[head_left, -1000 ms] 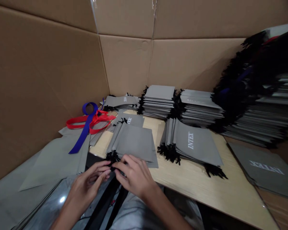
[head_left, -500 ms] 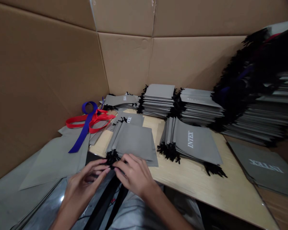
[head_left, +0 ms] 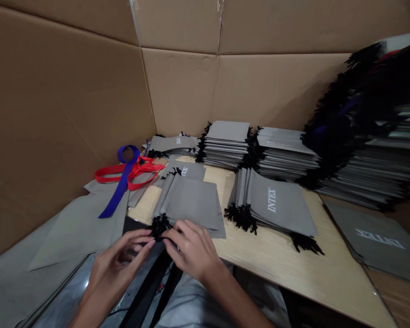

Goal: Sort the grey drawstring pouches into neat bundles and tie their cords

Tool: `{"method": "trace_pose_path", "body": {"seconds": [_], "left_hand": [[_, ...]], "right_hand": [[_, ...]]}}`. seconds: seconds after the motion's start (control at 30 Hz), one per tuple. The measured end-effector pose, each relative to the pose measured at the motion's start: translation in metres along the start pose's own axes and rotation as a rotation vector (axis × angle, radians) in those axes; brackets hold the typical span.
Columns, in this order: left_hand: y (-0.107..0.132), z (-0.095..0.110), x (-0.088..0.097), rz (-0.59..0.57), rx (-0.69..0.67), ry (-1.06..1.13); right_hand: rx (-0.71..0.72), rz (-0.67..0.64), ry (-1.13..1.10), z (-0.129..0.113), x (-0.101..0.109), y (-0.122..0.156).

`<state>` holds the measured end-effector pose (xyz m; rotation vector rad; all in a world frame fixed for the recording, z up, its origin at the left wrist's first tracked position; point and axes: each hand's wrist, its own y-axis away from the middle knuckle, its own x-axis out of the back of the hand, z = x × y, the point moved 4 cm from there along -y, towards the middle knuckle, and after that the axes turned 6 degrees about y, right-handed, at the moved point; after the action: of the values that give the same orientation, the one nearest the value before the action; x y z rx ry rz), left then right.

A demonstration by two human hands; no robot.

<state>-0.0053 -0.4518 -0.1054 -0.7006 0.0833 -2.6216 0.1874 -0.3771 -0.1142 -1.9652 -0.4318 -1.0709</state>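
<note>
A small pile of grey fabric drawstring pouches lies at the table's front edge, with black cord ends bunched at its near left corner. My left hand is at those cords, thumb and fingers closed in a pinch. From the other side my right hand pinches the same bunch, resting against the pile's near edge. The fingers partly hide the exact strand held. To the right sits another pouch pile printed INTEX, its black cords hanging out at the near side.
Taller pouch stacks stand along the cardboard wall. A high heap of pouches with black cords rises at right. Red ribbon and purple ribbon lie at left above flat grey fabric pieces. A printed pouch lies far right.
Both hands stay at the cord bunch. My left fingertips have drawn back very slightly to the left, and the whole view has shifted a little.
</note>
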Motion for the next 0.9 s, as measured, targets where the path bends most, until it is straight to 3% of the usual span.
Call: {"method": "trace_pose_path", "body": {"seconds": [0.47,0.9], "left_hand": [[0.001,0.003,0.003,0.04,-0.008,-0.001],[0.002,0.004,-0.014,-0.081,-0.098,0.043]], "right_hand": [[-0.009,-0.006,-0.014,0.001,0.001,0.0],[0.014,0.015,-0.018,0.002,0.0,0.001]]}}
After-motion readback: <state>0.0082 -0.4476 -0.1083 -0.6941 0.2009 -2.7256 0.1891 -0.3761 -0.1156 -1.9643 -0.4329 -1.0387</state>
